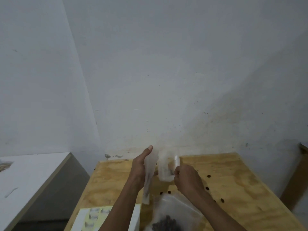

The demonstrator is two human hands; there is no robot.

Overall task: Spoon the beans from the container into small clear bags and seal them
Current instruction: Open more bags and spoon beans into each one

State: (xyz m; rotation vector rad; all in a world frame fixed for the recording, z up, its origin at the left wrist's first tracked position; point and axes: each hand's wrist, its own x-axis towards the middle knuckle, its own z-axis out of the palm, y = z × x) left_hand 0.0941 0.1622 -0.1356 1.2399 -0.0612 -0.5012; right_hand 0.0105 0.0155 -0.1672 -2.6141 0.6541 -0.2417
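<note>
Two bare forearms, sleeveless in view, left grip and right grip without gloves or jewellery.

A bare workroom: plywood table against scuffed white wall.

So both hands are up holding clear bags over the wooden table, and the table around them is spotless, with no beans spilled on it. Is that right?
Not quite. The head view shows loose beans scattered on the wooden table. The rest holds: the left hand and the right hand hold clear bags above it.
</note>
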